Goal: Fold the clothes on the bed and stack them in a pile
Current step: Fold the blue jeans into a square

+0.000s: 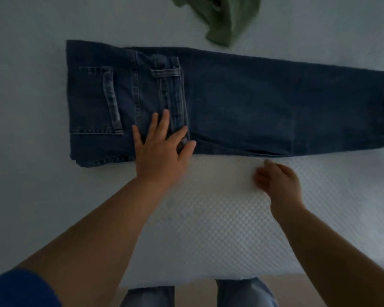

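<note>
Jeans (242,103) lie folded lengthwise across the bed (31,196): heavy, stiff denim, best gripped at the hem. Left hand (162,149) presses flat on them; right hand (277,182) hovers beside them, loosely curled, empty.

Not much else around really: the bed's got a pale bluish-white cover (31,151) with a bumpy quilted dot texture that shows best near the front edge. Past that edge there's a strip of light tan floor (195,283), and the person's legs in light blue jeans (242,293) poke in at the bottom.
</note>
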